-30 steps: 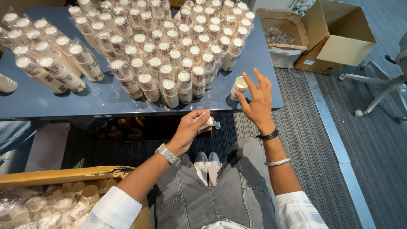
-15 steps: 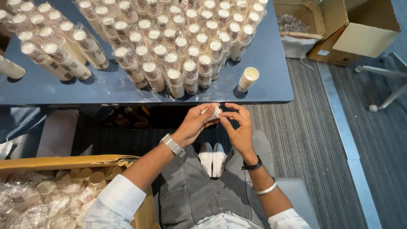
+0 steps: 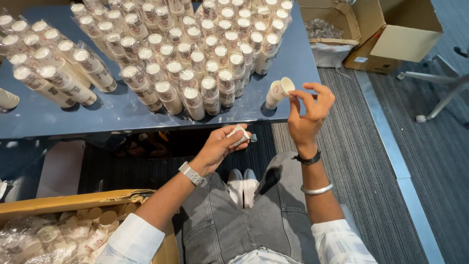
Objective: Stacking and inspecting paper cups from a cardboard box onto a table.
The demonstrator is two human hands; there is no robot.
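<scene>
Paper cups (image 3: pixel 49 239) in cardboard box (image 3: pixel 63 202)

A dark blue bench (image 3: pixel 122 115) crowded with wrapped stacks of paper cups (image 3: pixel 195 63), one short stack (image 3: pixel 275 93) near its edge.

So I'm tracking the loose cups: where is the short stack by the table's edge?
In the head view the short cup stack lies tilted near the blue table's front right edge, beside the wrapped cup rows, just left of the raised right hand.
</scene>
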